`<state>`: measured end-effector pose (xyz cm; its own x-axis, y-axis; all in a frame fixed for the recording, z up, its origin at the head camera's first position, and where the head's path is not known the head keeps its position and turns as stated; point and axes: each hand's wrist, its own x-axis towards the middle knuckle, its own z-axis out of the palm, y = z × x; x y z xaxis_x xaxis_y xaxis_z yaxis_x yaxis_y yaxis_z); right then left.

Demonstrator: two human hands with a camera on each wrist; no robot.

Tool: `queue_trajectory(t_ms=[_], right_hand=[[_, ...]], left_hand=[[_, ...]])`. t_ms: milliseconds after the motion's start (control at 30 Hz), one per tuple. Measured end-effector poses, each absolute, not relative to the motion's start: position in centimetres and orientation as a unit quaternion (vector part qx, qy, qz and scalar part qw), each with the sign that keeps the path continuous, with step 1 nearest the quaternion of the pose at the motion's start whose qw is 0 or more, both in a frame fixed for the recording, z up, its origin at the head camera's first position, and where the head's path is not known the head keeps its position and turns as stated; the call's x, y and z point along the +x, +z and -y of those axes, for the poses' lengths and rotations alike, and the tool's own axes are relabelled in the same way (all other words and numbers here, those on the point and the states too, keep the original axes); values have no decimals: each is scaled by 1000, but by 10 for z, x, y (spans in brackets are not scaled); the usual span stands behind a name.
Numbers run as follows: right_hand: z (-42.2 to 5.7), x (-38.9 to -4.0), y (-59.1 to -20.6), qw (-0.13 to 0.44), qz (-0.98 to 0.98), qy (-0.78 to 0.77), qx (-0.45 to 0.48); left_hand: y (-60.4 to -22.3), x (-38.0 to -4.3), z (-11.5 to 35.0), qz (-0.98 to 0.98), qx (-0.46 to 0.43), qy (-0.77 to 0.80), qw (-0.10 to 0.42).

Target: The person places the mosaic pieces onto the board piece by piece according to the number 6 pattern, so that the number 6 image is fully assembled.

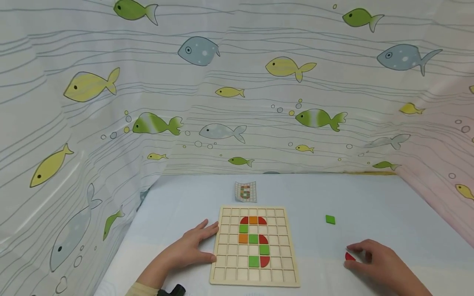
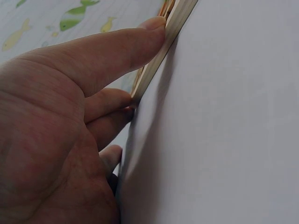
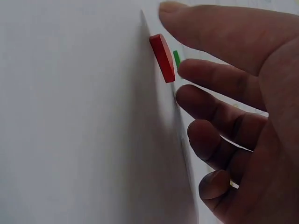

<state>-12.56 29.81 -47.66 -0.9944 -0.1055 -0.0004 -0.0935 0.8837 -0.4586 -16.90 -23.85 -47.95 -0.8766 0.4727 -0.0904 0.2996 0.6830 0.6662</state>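
A wooden grid board [image 1: 229,273] lies on the table, with several red, orange and green pieces set in its cells in a curved shape. My left hand [image 1: 189,248] touches the board's left side with fairly straight fingers; the left wrist view shows its thumb [image 2: 140,44] against the board's edge [image 2: 175,28]. To the board's right, a red quarter-round piece [image 1: 349,256] rests on the table. Around it hovers my right hand [image 1: 383,265], thumb and fingers spread. In the right wrist view, a gap shows between the red piece [image 3: 162,59] and the thumb [image 3: 201,25].
A loose green square [image 1: 330,219] lies beyond my right hand. Behind the board sits a small pattern card [image 1: 245,192] with a similar coloured figure. A fish-print curtain [image 1: 259,102] hangs around the back and sides of the white table [image 1: 177,209].
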Motion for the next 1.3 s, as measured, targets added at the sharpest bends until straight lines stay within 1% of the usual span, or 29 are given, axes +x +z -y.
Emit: queue_trajectory(t_ms=[100,233,433,600,800,867,967,1033,1100,1200,1300], right_hand=[[-300,-125,-477,35,-970,-234,-63],[-302,-127,-478,26,-967,-235,-97],[-305,-126,-476,52,-967,-229,-101],[-306,-124,-475,34,-963,-238,-123],[-302,-127,-477,-5,-964,-235,-127],[-300,-128,-477,1,-966,-232,-115],[-298,-130,-476,34,-969,-231,-84],[-296,-130,-475,45,-969,-231,-71],[-293,-130,-475,39,-969,-233,-68],[-287,-130,-476,11,-967,-238,-89],[-278,-133,-476,5,-965,-240,-104]], left_hand=[[-481,-169,239,-907,215,338,130],[-481,-170,238,-906,214,341,130],[-482,-168,238,-907,202,343,135],[-483,-166,238,-909,202,339,134],[-481,-168,239,-908,211,340,127],[-481,-169,239,-907,211,342,127],[-481,-169,239,-907,209,341,129],[-481,-169,239,-908,208,340,129],[-482,-170,239,-909,208,338,128],[-482,-171,239,-910,212,335,126],[-482,-171,239,-909,213,335,125]])
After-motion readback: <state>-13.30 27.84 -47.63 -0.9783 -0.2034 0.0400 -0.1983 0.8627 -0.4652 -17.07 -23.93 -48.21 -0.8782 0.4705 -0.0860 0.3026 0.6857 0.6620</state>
